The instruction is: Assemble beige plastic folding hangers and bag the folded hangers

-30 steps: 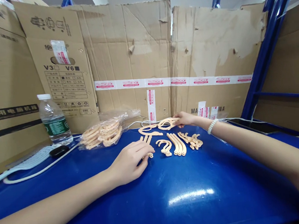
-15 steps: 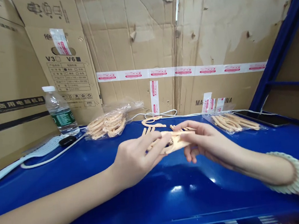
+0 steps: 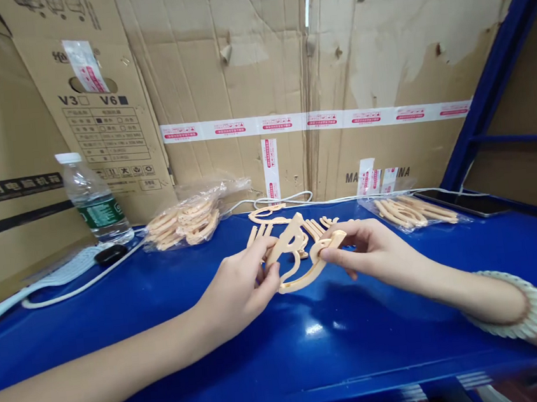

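Note:
My left hand pinches a flat, pale wooden piece between thumb and fingers, and it tilts up to the right. In the fingers of my right hand is a curved wooden piece with a hooked end. Both pieces are held above the blue table, close together; I cannot tell whether they are joined near my left fingertips. Behind them lie loose wooden strips and a curved wooden part, partly hidden by the hands and the held pieces.
A plastic bag of wooden parts lies at the back left, another bag at the back right. A water bottle, a black object and a white cable are on the left. Cardboard walls the blue table.
The held wooden pieces have turned and opened out from a flat stack-like pose into two angled shapes. My hands have shifted slightly apart. The whole view has moved a little.

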Demonstrator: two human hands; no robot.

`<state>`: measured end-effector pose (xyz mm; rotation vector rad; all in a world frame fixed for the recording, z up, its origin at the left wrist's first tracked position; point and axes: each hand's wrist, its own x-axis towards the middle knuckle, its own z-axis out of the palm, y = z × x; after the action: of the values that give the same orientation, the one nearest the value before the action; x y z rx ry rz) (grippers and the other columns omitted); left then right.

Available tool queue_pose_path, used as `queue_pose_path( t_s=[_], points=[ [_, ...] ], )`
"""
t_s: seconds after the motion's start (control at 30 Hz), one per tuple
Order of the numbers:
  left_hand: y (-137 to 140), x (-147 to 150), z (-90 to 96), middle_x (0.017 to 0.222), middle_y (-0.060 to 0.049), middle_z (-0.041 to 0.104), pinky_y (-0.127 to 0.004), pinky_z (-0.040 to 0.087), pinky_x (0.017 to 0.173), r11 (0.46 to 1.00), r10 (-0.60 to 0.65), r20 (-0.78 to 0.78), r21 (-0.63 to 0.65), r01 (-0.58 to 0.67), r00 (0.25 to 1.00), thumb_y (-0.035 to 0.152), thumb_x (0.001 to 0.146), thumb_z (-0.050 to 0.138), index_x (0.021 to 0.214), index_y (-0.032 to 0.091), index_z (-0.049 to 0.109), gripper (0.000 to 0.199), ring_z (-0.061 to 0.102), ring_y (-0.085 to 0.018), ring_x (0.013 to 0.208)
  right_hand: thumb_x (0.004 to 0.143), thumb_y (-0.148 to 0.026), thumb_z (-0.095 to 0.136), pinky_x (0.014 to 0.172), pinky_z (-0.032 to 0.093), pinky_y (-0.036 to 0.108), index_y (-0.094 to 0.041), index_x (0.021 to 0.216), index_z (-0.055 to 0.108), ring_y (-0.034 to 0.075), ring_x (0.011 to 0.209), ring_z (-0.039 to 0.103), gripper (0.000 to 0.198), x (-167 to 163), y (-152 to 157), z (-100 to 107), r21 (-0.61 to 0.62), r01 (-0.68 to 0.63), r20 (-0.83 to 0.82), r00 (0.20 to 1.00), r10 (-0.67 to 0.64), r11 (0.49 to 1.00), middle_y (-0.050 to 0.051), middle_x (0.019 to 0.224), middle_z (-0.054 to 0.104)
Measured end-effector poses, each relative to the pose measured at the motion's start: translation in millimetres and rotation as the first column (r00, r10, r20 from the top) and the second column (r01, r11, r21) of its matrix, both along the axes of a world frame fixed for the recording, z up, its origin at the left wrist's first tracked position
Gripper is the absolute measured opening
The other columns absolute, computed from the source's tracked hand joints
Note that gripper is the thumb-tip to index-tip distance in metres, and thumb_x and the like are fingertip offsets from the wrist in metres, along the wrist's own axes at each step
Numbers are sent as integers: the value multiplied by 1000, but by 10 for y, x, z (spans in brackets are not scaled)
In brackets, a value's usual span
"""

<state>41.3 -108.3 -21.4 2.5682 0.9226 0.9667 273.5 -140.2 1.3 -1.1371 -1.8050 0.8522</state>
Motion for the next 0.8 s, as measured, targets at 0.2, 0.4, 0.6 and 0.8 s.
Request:
queue_pose_path(
  t_s=[0.2, 0.4, 0.6, 0.8],
  points=[
    [31, -5, 55, 74, 1, 63, -21, 51, 48, 938, 22, 262, -338, 70, 965, 25, 91, 45, 96, 17, 50, 11, 60, -10, 50, 70, -40, 75, 44, 42, 19, -15, 70, 63, 7, 50, 46, 28, 57, 112, 39, -91, 57, -18, 998, -59, 994, -3, 57, 53],
    [132, -1, 75, 55, 2, 61, -20, 45, 38, 883, 162, 411, -467, 55, 897, 45, 90, 48, 81, 18, 50, 29, 55, -11, 40, 72, -44, 75, 46, 41, 17, -15, 71, 59, 8, 58, 53, 33, 166, 244, -26, -134, 27, -239, 969, -59, 991, 1, 69, 62],
    [117, 1, 111, 77, -4, 67, -26, 53, 66, 873, 11, 411, -448, 192, 911, 44, 86, 55, 78, 15, 60, 31, 63, -15, 69, 67, -31, 82, 49, 49, 16, -16, 76, 55, 8, 58, 62, 33, 129, 241, -72, -191, -104, -468, 884, 2, 976, -3, 66, 62],
    [50, 59, 88, 86, -11, 71, -32, 52, 74, 434, -155, 409, -790, 434, 899, 48, 85, 53, 80, 13, 62, 37, 67, -20, 75, 59, -28, 87, 61, 59, 23, -17, 70, 50, 14, 67, 70, 41, -44, 105, -156, -219, -162, -453, 890, 47, 962, -2, 72, 66]
  ],
)
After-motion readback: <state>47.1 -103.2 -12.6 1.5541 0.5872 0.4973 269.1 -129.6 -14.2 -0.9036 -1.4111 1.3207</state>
